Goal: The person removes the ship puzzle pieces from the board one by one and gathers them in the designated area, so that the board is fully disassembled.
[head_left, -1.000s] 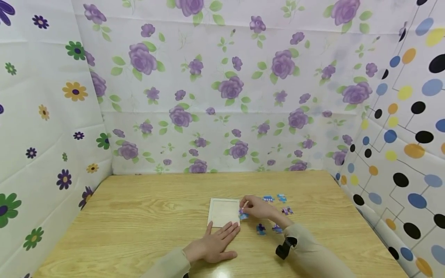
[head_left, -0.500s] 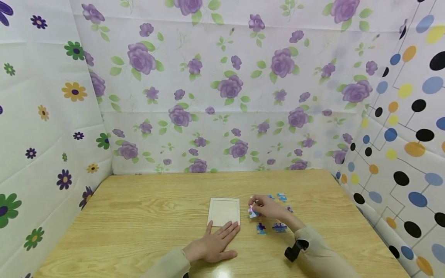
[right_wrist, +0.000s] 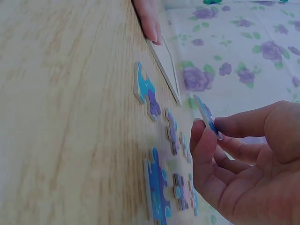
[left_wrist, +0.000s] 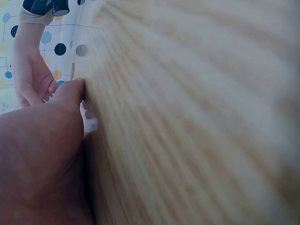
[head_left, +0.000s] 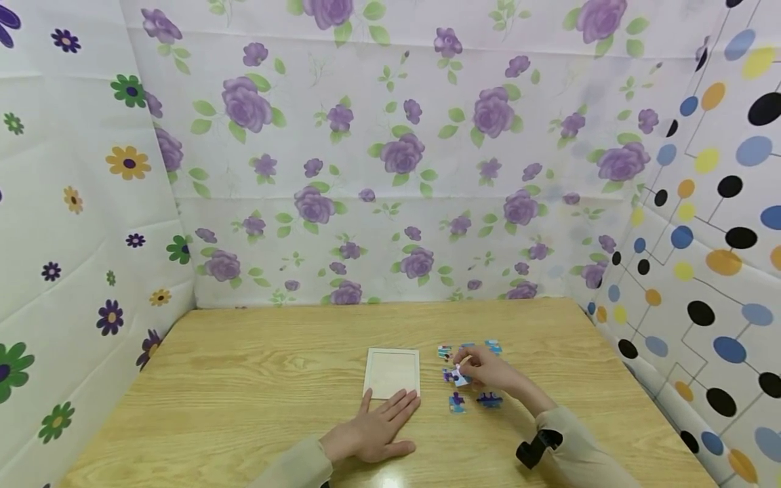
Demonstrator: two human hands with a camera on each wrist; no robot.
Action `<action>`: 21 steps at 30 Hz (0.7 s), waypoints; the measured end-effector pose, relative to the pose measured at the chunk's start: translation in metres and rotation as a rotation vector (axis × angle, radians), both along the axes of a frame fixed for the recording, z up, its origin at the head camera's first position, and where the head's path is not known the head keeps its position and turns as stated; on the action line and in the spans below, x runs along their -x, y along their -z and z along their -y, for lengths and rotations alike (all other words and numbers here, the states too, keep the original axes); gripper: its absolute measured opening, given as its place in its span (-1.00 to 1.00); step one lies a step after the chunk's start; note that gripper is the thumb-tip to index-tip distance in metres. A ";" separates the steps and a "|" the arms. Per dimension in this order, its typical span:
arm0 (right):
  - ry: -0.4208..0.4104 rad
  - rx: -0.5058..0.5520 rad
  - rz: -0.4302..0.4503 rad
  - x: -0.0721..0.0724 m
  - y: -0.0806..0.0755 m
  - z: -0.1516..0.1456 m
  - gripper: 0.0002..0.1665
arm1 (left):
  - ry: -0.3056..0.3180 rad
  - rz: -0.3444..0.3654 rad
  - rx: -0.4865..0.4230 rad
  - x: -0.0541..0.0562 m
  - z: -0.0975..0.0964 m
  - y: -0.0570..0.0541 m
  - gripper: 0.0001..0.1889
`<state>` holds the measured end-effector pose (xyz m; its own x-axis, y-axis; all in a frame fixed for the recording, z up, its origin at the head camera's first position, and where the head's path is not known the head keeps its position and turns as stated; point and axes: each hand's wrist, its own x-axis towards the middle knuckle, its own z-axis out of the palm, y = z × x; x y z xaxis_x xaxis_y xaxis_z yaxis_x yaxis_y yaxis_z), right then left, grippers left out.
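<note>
My right hand (head_left: 491,373) pinches a jigsaw piece (right_wrist: 206,116) between thumb and fingertips, raised on edge in the right wrist view. In the head view this piece overlaps a purple piece (head_left: 448,375) lying beside it. My left hand (head_left: 375,427) lies flat, fingers spread, with its fingertips on the near edge of a pale, shallow puzzle frame (head_left: 393,373). Bare wood colour shows inside that frame. Around the right hand lie a blue and purple piece (head_left: 457,402), a dark purple one (head_left: 490,400) and a striped one (head_left: 445,352).
Farther back on the wooden table (head_left: 274,379) lies a light blue piece (head_left: 493,346), with another partly hidden behind the right hand. Patterned cloth walls (head_left: 390,203) border the table at the back and both sides.
My right hand has moved right with the pinched piece, from the frame's right edge to among the loose pieces. The left hand has stayed in place.
</note>
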<state>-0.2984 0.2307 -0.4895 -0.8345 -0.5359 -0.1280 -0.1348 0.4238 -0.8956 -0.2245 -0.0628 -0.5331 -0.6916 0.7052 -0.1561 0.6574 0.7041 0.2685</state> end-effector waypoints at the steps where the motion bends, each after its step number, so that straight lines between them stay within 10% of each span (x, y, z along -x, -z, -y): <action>1: -0.006 0.007 0.008 0.000 0.000 -0.002 -0.70 | 0.000 0.007 0.000 -0.001 0.000 -0.002 -0.19; 8: -0.003 0.006 0.002 -0.005 0.004 -0.017 -0.68 | 0.001 0.020 0.018 -0.008 -0.002 -0.019 -0.21; 21: 0.037 -0.018 -0.024 -0.017 0.006 -0.050 -0.68 | 0.005 0.007 0.000 -0.008 -0.001 -0.018 -0.21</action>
<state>-0.2814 0.2809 -0.4958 -0.8567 -0.5024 -0.1167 -0.1402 0.4446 -0.8847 -0.2165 -0.0614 -0.5147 -0.6867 0.7089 -0.1609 0.6591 0.7005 0.2735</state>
